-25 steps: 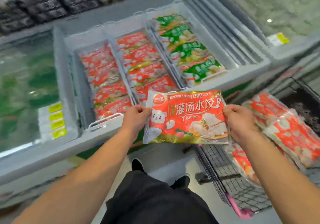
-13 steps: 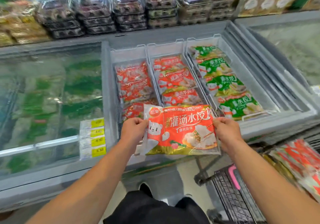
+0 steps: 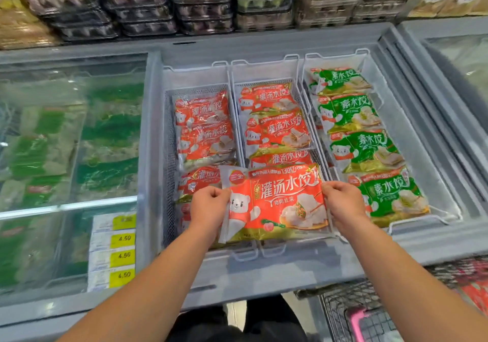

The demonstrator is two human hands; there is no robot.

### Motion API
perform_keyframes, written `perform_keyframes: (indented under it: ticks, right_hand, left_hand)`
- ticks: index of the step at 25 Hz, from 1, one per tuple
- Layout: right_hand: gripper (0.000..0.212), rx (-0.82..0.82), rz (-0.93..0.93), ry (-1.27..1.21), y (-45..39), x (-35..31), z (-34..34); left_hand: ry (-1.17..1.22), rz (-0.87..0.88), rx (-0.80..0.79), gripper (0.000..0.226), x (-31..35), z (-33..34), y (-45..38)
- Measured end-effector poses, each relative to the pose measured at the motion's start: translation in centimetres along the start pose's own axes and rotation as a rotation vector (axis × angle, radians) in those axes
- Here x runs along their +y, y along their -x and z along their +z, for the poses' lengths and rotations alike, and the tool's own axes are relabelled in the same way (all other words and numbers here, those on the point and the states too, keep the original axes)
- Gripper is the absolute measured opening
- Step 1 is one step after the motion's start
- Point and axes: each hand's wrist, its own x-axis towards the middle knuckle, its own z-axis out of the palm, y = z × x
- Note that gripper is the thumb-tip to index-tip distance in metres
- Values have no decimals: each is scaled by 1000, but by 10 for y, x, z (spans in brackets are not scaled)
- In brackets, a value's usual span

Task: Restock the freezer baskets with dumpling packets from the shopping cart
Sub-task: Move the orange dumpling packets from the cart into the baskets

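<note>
I hold a red dumpling packet point(image 3: 274, 201) flat over the near end of the middle freezer basket point(image 3: 265, 71). My left hand point(image 3: 208, 205) grips its left edge and my right hand point(image 3: 343, 204) grips its right edge. Red packets lie in the left basket point(image 3: 195, 77) and the middle basket. The right basket point(image 3: 335, 58) holds green dumpling packets point(image 3: 369, 151). The shopping cart point(image 3: 351, 312), with a pink handle, shows at the bottom right, and more red packets point(image 3: 475, 296) lie in it.
A closed glass lid point(image 3: 71, 141) covers the freezer section on the left, with yellow price tags point(image 3: 113, 252) on it. Another freezer lid point(image 3: 459, 59) sits at the right. Stacked clear trays point(image 3: 200, 1) line the shelf behind the freezer.
Both hands have carried the red packet forward, from in front of the freezer's edge to over the near end of the middle basket. The view has shifted towards the freezer.
</note>
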Motion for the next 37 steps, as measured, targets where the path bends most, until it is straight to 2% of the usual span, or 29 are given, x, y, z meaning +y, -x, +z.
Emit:
perform_keyframes:
  ticks: [3,6,10,12,15,17,19,20,21,24,29,34,37]
  right_hand:
    - [14,-21,33,-3,-56,-10,1]
    - [13,-52,20,69,-105,-16,3]
    - [31,-80,17,179,-159,-19,12]
    - [33,-39,17,270,-175,-23,14]
    - [31,-149,28,280,-201,-26,15]
    - [39,-277,81,440,-207,-30,14]
    - [60,-385,121,567,-202,-35,12]
    - [58,-416,111,583,-195,-37,12]
    - [51,-430,86,585,-189,-37,12]
    - [43,-428,37,541,-162,-39,9]
    - [47,-345,-86,477,-86,-36,-10]
    - [29,-252,-225,458,0,-20,-30]
    - [27,-177,-292,441,55,-4,-45]
  left_hand:
    - [-8,-79,7,23,18,41,-27]
    - [-123,-157,25,35,34,78,-59]
    - [-163,-121,-1,40,40,113,-95]
    - [-158,-133,-5,41,44,124,-105]
    - [-277,-156,-29,29,52,137,-121]
    - [-338,-185,-83,17,57,139,-126]
    - [-327,-195,-126,18,58,137,-123]
    - [-297,-187,-129,17,59,133,-119]
    - [-274,-168,-146,7,60,129,-113]
    - [-312,-137,-181,40,64,118,-95]
    - [-309,-30,-238,32,65,90,-39]
    - [-340,186,-332,29,51,56,21]
    - [-319,286,-373,22,39,34,54]
